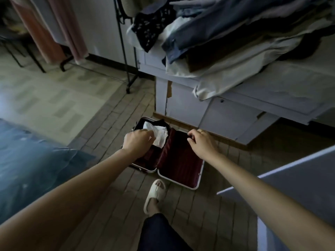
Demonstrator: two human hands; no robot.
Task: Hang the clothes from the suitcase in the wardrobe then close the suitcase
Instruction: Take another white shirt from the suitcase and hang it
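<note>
**Reaching into the open suitcase with both hands**

Curling its fingers over a crumpled white garment point(159, 135), the left hand point(137, 142) grips the cloth at its near edge, above the left half of the suitcase point(181, 176). The right hand point(201, 142) hovers over the right half with its fingers loosely bent and nothing in them; a ring point(200, 131) shows on one finger.

The suitcase lies opened flat on the tiled floor point(112, 113), both halves lined in dark red, with a pale rim. The white garment sits in the far part of the left half, on top of something dark that cannot be made out. A foot in a pale slipper point(155, 195) stands just in front of the case.

Beyond the suitcase stands a white cabinet point(190, 104), and on top of it lies a heap of clothes point(226, 33) in blue, cream and dark tones. A black clothes rack point(123, 51) stands to the left, near pink curtains point(59, 31). Blue bedding point(32, 160) fills the left edge.
</note>
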